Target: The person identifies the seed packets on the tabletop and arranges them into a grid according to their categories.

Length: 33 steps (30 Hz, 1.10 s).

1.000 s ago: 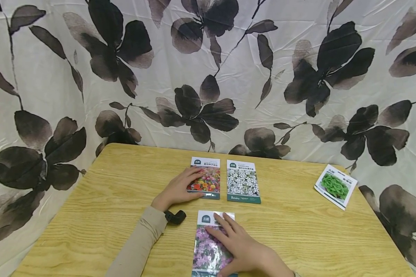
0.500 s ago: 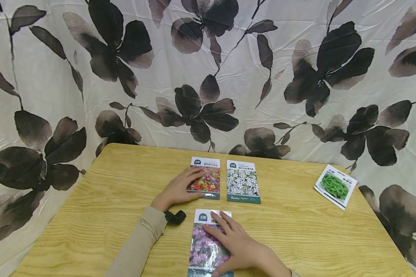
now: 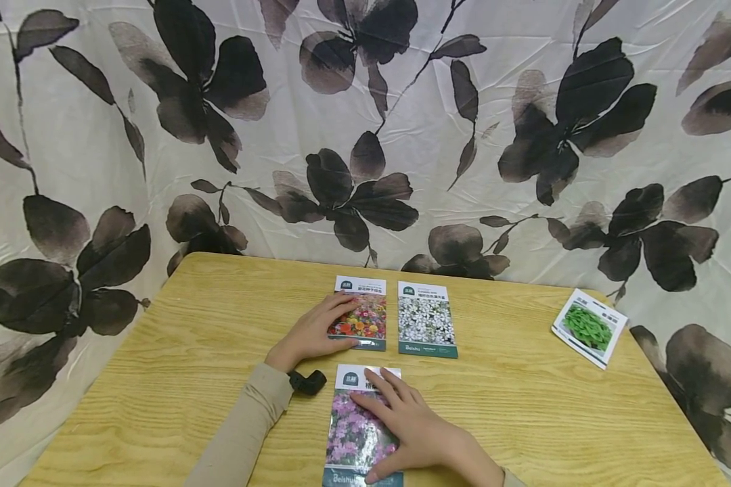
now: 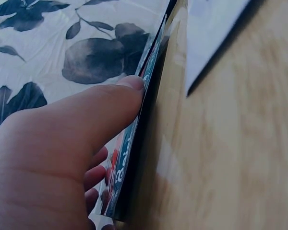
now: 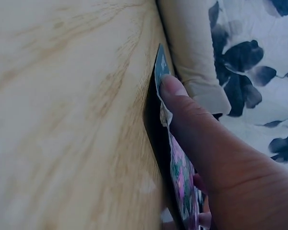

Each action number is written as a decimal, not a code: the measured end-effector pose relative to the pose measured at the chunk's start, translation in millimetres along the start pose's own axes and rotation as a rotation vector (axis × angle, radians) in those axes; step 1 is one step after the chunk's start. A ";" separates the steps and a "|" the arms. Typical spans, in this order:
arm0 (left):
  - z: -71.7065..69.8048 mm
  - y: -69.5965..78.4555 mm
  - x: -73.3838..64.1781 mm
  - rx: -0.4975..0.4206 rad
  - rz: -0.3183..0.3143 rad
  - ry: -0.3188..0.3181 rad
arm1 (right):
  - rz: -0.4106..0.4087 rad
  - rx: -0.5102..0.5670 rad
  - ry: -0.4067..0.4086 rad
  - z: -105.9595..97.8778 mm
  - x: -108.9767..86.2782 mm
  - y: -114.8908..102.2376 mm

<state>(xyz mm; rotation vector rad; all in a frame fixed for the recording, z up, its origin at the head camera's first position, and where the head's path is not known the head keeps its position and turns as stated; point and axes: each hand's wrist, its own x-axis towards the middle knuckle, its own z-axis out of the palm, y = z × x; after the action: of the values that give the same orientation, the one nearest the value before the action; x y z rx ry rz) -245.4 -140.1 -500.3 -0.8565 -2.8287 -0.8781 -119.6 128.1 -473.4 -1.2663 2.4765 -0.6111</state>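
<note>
In the head view my left hand (image 3: pixel 313 330) rests on a seed packet with red and orange flowers (image 3: pixel 371 325), fingers spread over its left part. The left wrist view has the thumb (image 4: pixel 117 98) at that packet's lower edge. Nearer the front lies a seed packet with pink-purple flowers (image 3: pixel 353 433). My right hand (image 3: pixel 417 429) rests on its right side, fingers spread, thumb toward the bottom strip. The right wrist view shows that thumb (image 5: pixel 175 88) on the packet's lower strip. To the right of the red-flower packet lies a white-flower seed packet (image 3: pixel 428 321).
A smaller packet with green leaves (image 3: pixel 587 328) lies tilted near the wooden table's (image 3: pixel 524 406) right edge. Behind the table hangs a white cloth with dark flowers (image 3: pixel 451 149). A black wrist device (image 3: pixel 307 383) sits at the left cuff.
The right hand and the pink-purple flower packet have slid left and slightly away from the front edge. The left hand and the other packets have stayed in place.
</note>
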 end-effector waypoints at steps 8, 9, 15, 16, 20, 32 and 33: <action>-0.8 1.3 -0.6 -0.007 0.004 0.006 | -0.009 -0.001 0.009 2.4 4.0 1.6; -0.8 1.2 -0.7 -0.007 0.005 0.006 | -0.009 0.004 0.009 2.3 4.1 1.7; 0.7 -0.6 -0.4 -0.002 0.002 0.006 | -0.029 -0.004 0.033 3.2 5.0 3.0; 0.7 -0.6 -0.4 -0.003 0.002 0.005 | -0.032 -0.005 0.038 3.6 5.4 3.3; -0.3 -0.1 -1.5 -0.017 0.001 0.012 | -0.045 -0.009 0.048 4.9 7.9 3.5; -1.4 -0.8 -2.3 -0.054 0.004 0.005 | -0.067 -0.031 0.069 7.6 16.3 5.3; -1.6 -0.7 -2.4 -0.054 0.005 0.003 | -0.069 -0.035 0.071 8.0 17.0 5.4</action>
<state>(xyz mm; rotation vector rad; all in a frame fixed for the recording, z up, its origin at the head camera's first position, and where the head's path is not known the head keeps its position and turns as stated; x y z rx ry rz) -243.9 -142.6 -499.8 -0.8667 -2.8110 -0.9580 -129.6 115.1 -484.0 -1.3705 2.5203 -0.6425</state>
